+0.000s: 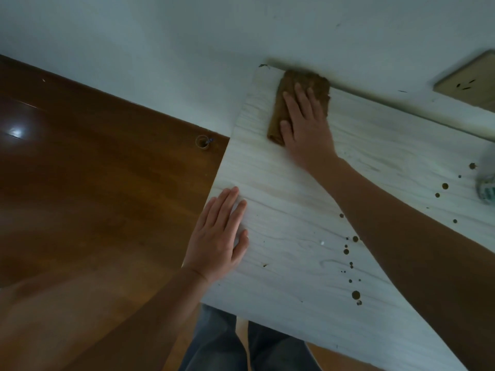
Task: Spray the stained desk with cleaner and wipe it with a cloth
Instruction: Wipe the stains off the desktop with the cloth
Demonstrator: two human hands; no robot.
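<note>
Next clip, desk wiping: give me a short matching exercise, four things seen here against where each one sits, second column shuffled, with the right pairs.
1. cloth
2. left hand
3. brown spots
4. wall socket

A. flat on the desk's left edge
B. on the wall, far right
C. scattered over the desk's right part
D. under the right hand, at the far corner

Pairs: 1-D, 2-A, 3-C, 4-B

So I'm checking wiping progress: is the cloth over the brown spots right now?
No, the cloth sits under the right hand at the desk's far corner, well away from the brown spots.
</note>
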